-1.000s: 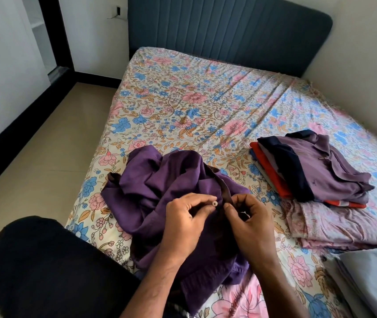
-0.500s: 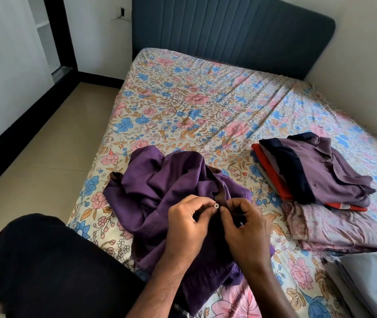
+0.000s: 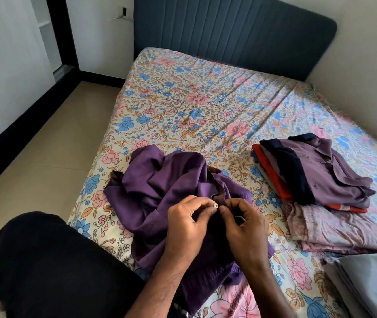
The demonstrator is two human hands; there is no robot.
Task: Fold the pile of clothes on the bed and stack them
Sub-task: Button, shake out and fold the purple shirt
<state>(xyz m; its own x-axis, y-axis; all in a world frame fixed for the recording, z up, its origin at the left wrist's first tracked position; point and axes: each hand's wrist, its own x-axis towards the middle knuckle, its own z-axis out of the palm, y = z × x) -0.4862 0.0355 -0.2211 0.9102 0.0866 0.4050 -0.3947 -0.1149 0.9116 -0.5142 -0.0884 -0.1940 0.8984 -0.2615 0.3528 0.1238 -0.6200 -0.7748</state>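
A crumpled purple shirt (image 3: pixel 160 187) lies bunched on the near left part of the floral bed (image 3: pixel 194 106). My left hand (image 3: pixel 187 223) pinches the shirt's front edge at a small white button (image 3: pixel 215 205). My right hand (image 3: pixel 244 228) pinches the facing edge of the same shirt right beside it, fingertips almost touching the left hand's. To the right sits a stack of folded clothes (image 3: pixel 316 175): a mauve shirt with a dark navy band on top, orange-red garments under it, and a pale pink patterned piece (image 3: pixel 334 228) at the bottom.
Folded grey cloth (image 3: pixel 371 285) lies at the bed's near right corner. My dark-clad knee (image 3: pixel 52 265) rests against the near left edge. A blue padded headboard (image 3: pixel 233 33) stands at the far end; beige floor runs along the left side.
Both hands have kept pinching the shirt at the button, drawing the two edges slightly closer. The view has shifted a little; the shirt and stack have stayed put.
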